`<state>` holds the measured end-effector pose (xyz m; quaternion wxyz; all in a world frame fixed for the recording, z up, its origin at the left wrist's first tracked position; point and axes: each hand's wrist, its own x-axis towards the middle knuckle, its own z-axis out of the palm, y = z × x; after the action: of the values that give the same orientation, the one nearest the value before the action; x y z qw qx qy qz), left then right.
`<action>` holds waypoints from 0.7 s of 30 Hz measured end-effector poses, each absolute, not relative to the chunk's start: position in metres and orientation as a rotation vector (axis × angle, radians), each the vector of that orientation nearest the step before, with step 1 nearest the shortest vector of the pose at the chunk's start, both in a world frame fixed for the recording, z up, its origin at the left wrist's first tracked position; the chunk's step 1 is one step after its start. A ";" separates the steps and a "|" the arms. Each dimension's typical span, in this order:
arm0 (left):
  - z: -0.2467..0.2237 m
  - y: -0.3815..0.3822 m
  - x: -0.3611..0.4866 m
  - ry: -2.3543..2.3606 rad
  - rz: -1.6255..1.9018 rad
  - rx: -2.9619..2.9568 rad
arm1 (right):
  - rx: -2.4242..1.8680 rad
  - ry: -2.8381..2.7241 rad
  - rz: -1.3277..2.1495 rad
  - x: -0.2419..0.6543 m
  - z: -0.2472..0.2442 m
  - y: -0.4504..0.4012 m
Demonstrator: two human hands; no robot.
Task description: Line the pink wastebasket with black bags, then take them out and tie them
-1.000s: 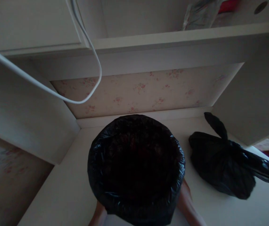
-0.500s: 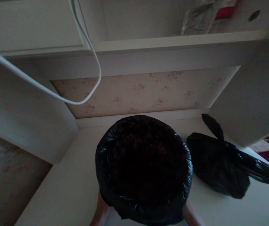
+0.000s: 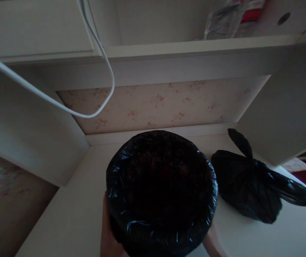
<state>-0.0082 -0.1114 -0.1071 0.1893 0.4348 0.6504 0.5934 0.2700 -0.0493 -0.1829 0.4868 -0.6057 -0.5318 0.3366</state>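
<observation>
A round bin lined with a black bag point(image 3: 163, 235) stands upright at the lower middle, its mouth facing up and the liner folded over the rim. Its inside is dark. My left hand point(image 3: 109, 232) lies against the bin's left side, and my right hand point(image 3: 213, 239) against its lower right side. Both hands hold the bin between them, though most fingers are hidden behind it. To the right, a knotted black bag point(image 3: 246, 185) rests on the white surface point(image 3: 80, 210).
A white cable point(image 3: 48, 99) hangs in a loop at the upper left. Above runs a shelf edge point(image 3: 195, 46) with a clear plastic package point(image 3: 222, 23) on the shelf. White panels flank both sides, and flowered wallpaper point(image 3: 142, 107) covers the back.
The bin has shifted slightly left in view. More of my left hand now shows along its side, higher than before. The knotted bag looks unchanged.
</observation>
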 end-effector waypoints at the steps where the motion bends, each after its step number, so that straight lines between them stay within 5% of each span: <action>1: -0.105 -0.113 -0.008 1.816 1.692 1.211 | -1.444 -1.272 0.813 0.271 -0.181 -0.046; 8: -0.081 -0.103 -0.007 1.658 1.728 1.276 | -1.488 -1.194 0.687 0.282 -0.158 -0.040; 17: -0.087 -0.104 -0.016 2.116 1.556 2.123 | -1.376 -1.181 0.779 0.318 -0.143 -0.039; 21: -0.065 -0.099 -0.019 1.856 1.569 2.675 | -1.237 -1.113 0.991 0.346 -0.102 -0.016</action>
<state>-0.0193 -0.0990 -0.0652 -0.2339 0.7196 0.4993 0.4221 0.3463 -0.0160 -0.1025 0.5665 -0.5263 -0.4736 0.4217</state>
